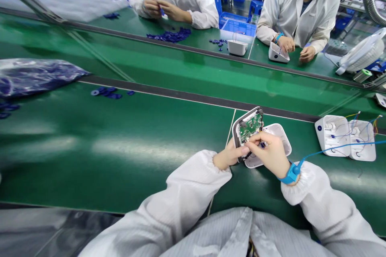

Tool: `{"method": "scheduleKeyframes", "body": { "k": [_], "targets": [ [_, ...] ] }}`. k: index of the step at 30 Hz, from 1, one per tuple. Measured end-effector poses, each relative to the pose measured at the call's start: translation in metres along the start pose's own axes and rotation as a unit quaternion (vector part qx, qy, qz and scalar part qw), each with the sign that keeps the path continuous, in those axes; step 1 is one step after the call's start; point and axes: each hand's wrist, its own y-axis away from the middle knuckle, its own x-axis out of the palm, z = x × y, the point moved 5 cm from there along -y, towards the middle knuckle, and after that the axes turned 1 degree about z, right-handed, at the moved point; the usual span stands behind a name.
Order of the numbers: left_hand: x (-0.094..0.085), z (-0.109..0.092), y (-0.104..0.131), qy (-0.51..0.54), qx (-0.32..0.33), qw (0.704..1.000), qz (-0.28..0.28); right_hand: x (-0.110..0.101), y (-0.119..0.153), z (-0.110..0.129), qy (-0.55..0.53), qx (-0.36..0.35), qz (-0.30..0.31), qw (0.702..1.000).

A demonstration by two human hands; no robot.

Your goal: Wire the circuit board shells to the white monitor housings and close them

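My left hand [230, 154] grips the lower edge of a white-rimmed cover [236, 132], which is tilted up and shows a green circuit board [251, 125] on its inner side. My right hand [268, 148] is closed in a pinch at the board's lower edge. Whatever lies between those fingertips is too small to make out, though a wire may be there. Just behind and below my right hand, an open white plastic housing [283, 138] rests on the green bench. A blue wrist strap [291, 173] with a cord circles my right wrist.
Two open white housings [334, 150] with coloured wires stand at the right. Dark blue round parts [110, 92] and a plastic bag [36, 78] lie at the left. A raised green strip [181, 76] crosses beyond. Two co-workers in white coats sit opposite, one handling another white housing [278, 54].
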Motion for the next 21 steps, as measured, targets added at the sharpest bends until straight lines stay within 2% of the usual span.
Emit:
{"method": "scheduleKeyframes", "body": {
  "k": [5, 14, 18, 21],
  "targets": [
    [-0.0032, 0.0041, -0.0009, 0.005, -0.006, 1.0, 0.005, 0.0, -0.0001, 0.0018, -0.005, -0.018, -0.015, 1.0],
    [0.0025, -0.0017, -0.0016, -0.021, 0.005, 1.0, 0.005, 0.0018, 0.0015, -0.0034, -0.03, 0.017, -0.019, 0.999],
    [0.0048, -0.0031, -0.0014, -0.032, 0.009, 0.999, 0.006, 0.0038, 0.0025, -0.0063, -0.059, 0.047, 0.004, 0.997],
    [0.0046, -0.0034, -0.0011, -0.032, 0.015, 0.999, 0.011, 0.0018, 0.0029, -0.0019, -0.035, 0.034, 0.021, 0.999]
  ]
}}
